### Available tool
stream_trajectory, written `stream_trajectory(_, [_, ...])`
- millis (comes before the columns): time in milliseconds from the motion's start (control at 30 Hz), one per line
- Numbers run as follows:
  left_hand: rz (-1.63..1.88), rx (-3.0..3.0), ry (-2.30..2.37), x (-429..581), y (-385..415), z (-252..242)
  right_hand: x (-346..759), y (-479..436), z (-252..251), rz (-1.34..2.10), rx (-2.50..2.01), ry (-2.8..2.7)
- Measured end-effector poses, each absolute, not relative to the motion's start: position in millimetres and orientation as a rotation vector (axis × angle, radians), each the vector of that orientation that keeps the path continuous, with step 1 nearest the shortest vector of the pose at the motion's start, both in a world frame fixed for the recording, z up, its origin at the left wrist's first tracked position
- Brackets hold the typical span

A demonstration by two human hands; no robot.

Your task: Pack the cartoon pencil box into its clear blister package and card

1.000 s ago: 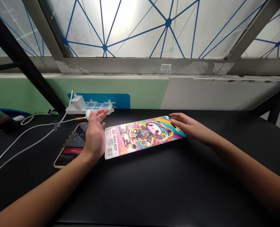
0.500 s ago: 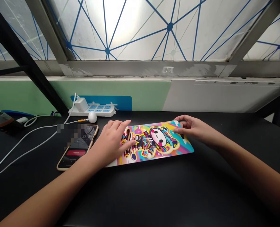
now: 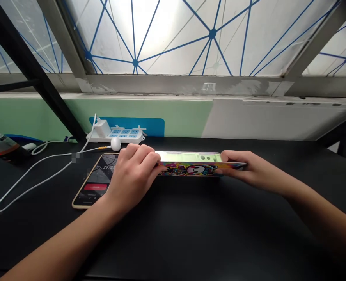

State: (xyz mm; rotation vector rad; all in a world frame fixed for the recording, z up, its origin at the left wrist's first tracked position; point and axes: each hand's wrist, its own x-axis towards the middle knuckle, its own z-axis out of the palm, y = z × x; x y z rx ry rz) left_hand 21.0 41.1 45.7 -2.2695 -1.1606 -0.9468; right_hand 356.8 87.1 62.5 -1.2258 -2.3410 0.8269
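Observation:
A flat, colourful case [image 3: 194, 169] with a cartoon figure on its printed face is tilted up, so that this face looks narrow. Behind its upper edge a pale green part [image 3: 187, 157] with small dark round marks shows. My left hand [image 3: 139, 168] is closed on the case's left end, thumb in front. At the right end my right hand [image 3: 243, 166] grips it between thumb and fingers. Both hands hold it just over the black table.
A phone [image 3: 93, 183] lies left of the case, partly behind my left hand. Behind it are a white power strip [image 3: 126, 136], a white round plug piece [image 3: 116, 144] and a looped white cable [image 3: 26, 173]. A bottle [image 3: 0, 145] lies far left.
The case has tipped from lying nearly flat to standing on edge, bringing the pale green part into view. My left fingers have curled round its end; my right hand has moved slightly right.

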Motion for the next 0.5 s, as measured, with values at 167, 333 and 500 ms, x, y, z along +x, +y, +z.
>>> stream_trajectory(167, [-0.849,-2.311,-1.239,22,41,44,359,83,65,0.480,-1.164,-2.613])
stream_trajectory(333, [-0.735,-2.420,-1.368,22,43,34,357,84,63,0.365,-1.226,-2.720])
stream_trajectory(500, [-0.596,-2.496,-1.359,23,45,29,357,83,58,0.254,-1.234,-2.794])
